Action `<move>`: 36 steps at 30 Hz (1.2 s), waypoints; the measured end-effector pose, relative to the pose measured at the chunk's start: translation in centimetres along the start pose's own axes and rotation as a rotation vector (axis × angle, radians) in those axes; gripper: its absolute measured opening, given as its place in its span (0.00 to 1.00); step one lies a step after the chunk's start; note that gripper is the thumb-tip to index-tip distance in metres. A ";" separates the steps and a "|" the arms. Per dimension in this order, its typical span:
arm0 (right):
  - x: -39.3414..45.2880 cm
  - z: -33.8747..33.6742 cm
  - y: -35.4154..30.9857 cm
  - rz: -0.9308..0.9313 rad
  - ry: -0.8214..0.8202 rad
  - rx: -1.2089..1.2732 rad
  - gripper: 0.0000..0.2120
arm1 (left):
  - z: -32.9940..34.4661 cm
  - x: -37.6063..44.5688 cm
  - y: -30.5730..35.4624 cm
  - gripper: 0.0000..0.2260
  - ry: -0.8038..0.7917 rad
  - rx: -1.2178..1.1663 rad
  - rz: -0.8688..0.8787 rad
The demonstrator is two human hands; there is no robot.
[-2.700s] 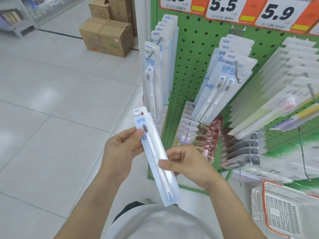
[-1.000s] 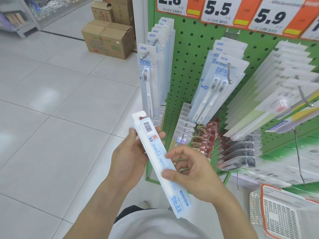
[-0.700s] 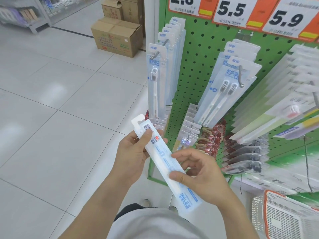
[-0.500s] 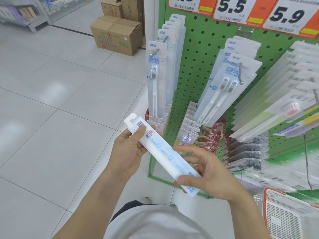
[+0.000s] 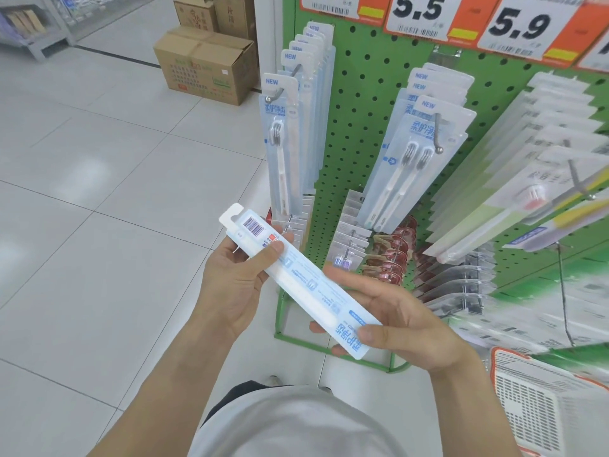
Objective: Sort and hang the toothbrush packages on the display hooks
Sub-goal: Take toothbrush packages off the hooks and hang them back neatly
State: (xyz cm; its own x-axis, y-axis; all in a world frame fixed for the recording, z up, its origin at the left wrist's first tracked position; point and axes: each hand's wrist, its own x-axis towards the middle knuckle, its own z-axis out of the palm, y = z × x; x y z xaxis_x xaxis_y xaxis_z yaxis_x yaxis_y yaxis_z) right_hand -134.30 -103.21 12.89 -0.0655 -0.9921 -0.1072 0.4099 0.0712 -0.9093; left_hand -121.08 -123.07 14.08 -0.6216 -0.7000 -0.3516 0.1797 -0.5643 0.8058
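Both my hands grip one single-toothbrush package [image 5: 304, 282], barcode side up for sorting: right hand [image 5: 407, 328] pinches the bottom end, left hand [image 5: 235, 285] the top. Matching single-brush hook [image 5: 278, 94] at 12 o'clock takes its hang-hole.

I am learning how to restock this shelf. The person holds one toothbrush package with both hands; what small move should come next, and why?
Probably turn the toothbrush package front-forward and upright. It lies tilted, barcode side up, between the left hand and the right hand, while the single-brush packs on the left hook hang with the printed front outward.
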 end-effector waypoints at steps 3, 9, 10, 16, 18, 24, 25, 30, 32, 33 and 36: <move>0.1 -0.1 0.3 -0.016 0.050 -0.034 0.31 | 0.0 -0.1 0.0 0.17 -0.033 0.001 0.028; 1.1 0.1 1.6 0.017 0.429 -0.169 0.17 | 0.5 -0.5 -0.3 0.09 -0.027 -0.003 -0.017; 1.0 0.1 1.7 0.025 0.433 -0.166 0.18 | 0.5 -0.4 -0.3 0.10 -0.019 0.008 -0.027; 0.7 -0.1 1.8 0.045 0.479 -0.279 0.14 | 0.5 -0.9 -0.3 0.08 0.092 0.276 0.065; 1.1 0.4 1.9 0.052 0.590 -0.544 0.11 | 0.9 -1.3 -0.3 0.07 0.105 0.338 0.107; 3.1 3.9 1.4 -0.096 0.566 -1.051 0.33 | 3.1 -3.3 -0.1 0.03 0.018 0.532 0.178; 3.4 4.1 1.5 -0.123 0.588 -1.082 0.32 | 3.4 -3.7 0.1 0.05 -0.013 0.578 0.188; 3.8 3.7 1.1 -0.185 0.734 -1.085 0.08 | 3.9 -4.2 0.4 0.20 -0.110 0.646 0.212; 3.7 3.6 0.7 -0.160 0.729 -0.981 0.15 | 3.9 -4.1 0.5 0.18 -0.102 0.673 0.276; 3.7 3.6 0.5 -0.161 0.703 -0.915 0.14 | 3.9 -4.1 0.6 0.16 -0.093 0.675 0.302; 4.0 4.1 0.3 -0.147 0.632 -0.784 0.09 | 3.9 -3.8 1.0 0.12 -0.084 0.641 0.337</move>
State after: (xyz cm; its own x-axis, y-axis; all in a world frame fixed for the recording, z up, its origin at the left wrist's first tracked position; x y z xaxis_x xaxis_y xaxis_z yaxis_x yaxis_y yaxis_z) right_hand -130.74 -107.55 13.88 -0.6293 -0.7761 0.0407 -0.3382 0.2262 -0.9135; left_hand -121.52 -119.25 18.05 -0.6723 -0.7401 -0.0182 -0.0941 0.0610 0.9937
